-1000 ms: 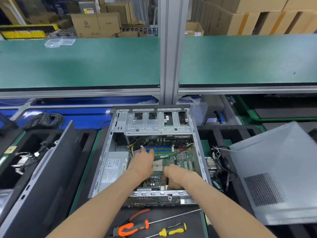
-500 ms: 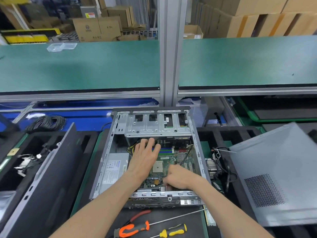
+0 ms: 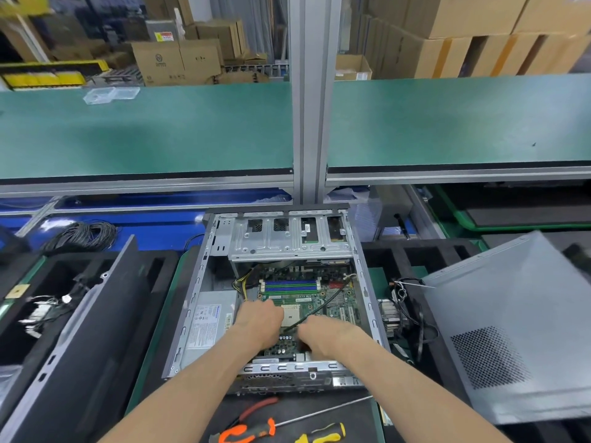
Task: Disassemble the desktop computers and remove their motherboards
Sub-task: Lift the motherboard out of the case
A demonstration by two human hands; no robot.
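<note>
An open desktop case (image 3: 365,282) lies flat in front of me, with its green motherboard (image 3: 323,302) exposed under a metal drive cage (image 3: 287,243). My left hand (image 3: 260,321) is at the board's left edge beside the CPU socket, fingers curled down on it. My right hand (image 3: 326,335) grips the board near the case's rear wall, and its fingertips are hidden. A black cable (image 3: 329,298) runs across the board and ends between my two hands.
The power supply (image 3: 208,324) fills the case's left side. A grey side panel (image 3: 511,330) leans at the right, with a heatsink and fan (image 3: 391,314) beside the case. Orange pliers (image 3: 246,433) and a yellow screwdriver (image 3: 323,434) lie near me. A black case panel (image 3: 96,314) stands at the left.
My left hand has drawn back from the RAM slots toward me and curled at the board's left edge. My right hand has stayed near the rear wall.
</note>
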